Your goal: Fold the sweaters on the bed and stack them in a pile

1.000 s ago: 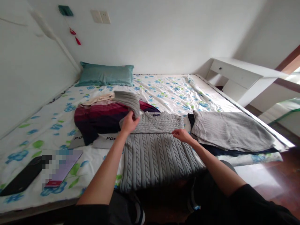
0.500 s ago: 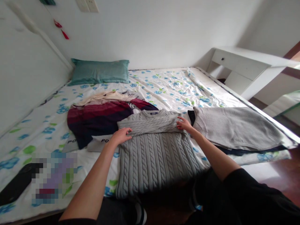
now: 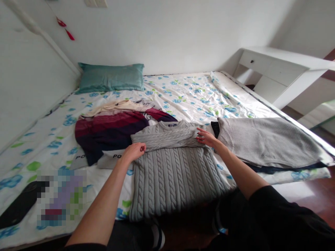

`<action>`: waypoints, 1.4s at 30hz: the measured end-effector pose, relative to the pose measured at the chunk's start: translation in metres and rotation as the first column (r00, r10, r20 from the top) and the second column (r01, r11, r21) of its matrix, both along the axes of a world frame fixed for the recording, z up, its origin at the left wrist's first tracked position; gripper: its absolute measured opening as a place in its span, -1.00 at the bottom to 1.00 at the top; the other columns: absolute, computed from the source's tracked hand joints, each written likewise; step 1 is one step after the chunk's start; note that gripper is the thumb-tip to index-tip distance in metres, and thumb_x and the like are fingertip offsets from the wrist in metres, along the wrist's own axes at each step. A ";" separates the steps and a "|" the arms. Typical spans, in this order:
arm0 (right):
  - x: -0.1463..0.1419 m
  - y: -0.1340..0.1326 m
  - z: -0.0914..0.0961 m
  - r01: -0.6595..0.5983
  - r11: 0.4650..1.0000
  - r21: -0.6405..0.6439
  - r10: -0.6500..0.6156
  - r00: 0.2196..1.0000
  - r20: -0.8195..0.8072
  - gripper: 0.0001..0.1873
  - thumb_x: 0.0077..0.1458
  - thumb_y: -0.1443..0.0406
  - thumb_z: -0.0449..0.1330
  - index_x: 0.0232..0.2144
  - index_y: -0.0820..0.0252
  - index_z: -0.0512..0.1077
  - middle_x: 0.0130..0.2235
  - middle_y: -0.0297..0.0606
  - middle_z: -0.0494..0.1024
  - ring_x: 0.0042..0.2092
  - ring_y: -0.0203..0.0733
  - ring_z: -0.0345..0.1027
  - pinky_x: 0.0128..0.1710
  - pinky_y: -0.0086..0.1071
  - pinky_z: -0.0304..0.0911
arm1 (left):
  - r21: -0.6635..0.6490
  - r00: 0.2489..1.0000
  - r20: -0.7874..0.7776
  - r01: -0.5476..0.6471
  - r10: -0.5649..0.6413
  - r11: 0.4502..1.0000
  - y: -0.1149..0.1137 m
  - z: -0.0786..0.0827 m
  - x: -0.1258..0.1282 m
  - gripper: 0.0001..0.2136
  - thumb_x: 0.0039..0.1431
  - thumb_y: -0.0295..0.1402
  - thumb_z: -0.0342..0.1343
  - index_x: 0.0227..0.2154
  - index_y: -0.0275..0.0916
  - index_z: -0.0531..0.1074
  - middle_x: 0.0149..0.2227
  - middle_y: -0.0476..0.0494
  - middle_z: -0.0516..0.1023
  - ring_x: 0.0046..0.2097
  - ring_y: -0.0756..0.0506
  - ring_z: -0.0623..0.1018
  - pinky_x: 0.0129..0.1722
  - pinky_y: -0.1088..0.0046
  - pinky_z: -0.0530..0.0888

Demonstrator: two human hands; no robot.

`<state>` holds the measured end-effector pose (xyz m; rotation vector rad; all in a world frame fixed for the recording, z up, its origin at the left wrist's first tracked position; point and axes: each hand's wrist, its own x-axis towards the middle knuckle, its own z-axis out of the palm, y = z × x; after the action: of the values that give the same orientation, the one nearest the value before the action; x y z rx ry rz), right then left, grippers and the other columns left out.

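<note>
While touching gray cable-knit sweater (image 3: 178, 174), laid flat on bed (image 3: 188, 104), have left hand (image 3: 134, 152) at sweater's upper left, fingers curled, can't tell if pinching knit; have right hand (image 3: 208, 138) at upper right, fingers loosely spread on knit. See maroon-navy garment (image 3: 112, 122) left of sweater, light ribbed garment (image 3: 267, 141) right, teal pillow (image 3: 110, 77) beyond.

You worked in soft, fairly muted daylight from the right, which left pale glare on the floor (image 3: 318, 200) and shade on the wall (image 3: 183, 38) behind the white desk (image 3: 277, 71). Deep shadow blurred the gray sweater (image 3: 175, 174) along its hem. Your wide lens stretched the edges; blocky pixelation masked part of the bed (image 3: 188, 99) at left.
</note>
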<state>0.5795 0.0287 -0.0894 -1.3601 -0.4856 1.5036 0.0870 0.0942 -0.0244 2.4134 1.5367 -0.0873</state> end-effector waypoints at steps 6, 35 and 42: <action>-0.016 0.003 0.006 0.044 0.998 -0.041 -0.045 0.999 -0.031 -0.52 0.32 0.39 0.26 0.25 0.04 0.57 -0.12 -0.24 0.59 -0.26 -0.28 0.57 -0.34 -0.49 0.51 | 0.010 1.000 0.003 -0.031 0.031 0.999 -0.002 -0.002 0.001 -0.85 0.10 -0.36 0.32 -0.24 -0.08 0.58 -0.23 -0.07 0.68 -0.19 -0.19 0.61 -0.28 0.39 0.31; 0.026 0.000 -0.039 0.088 0.990 0.112 -0.132 0.867 0.481 -0.24 -0.20 0.25 0.68 0.07 0.14 0.54 0.07 -0.11 0.72 0.05 -0.02 0.64 0.05 -0.26 0.60 | -0.517 0.287 0.627 -0.542 0.724 0.663 0.028 -0.047 -0.052 -0.55 -0.03 -0.18 0.55 -0.11 -0.24 0.59 -0.18 -0.26 0.75 -0.20 -0.15 0.71 -0.18 0.41 0.60; 0.010 0.013 -0.011 0.011 0.998 0.060 -0.026 0.966 0.258 -0.45 -0.14 0.34 0.58 -0.07 0.11 0.52 -0.24 -0.32 0.72 -0.25 -0.13 0.61 -0.20 -0.32 0.59 | -0.698 0.185 0.575 -0.398 0.797 0.595 0.030 -0.038 -0.030 -0.59 -0.20 -0.34 0.63 -0.25 -0.27 0.66 -0.25 -0.27 0.77 -0.22 -0.22 0.73 -0.20 0.32 0.66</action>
<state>0.5892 0.0421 -0.1004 -1.5192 -0.6737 1.2916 0.0565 0.1242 -0.0620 0.9322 1.5542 0.8067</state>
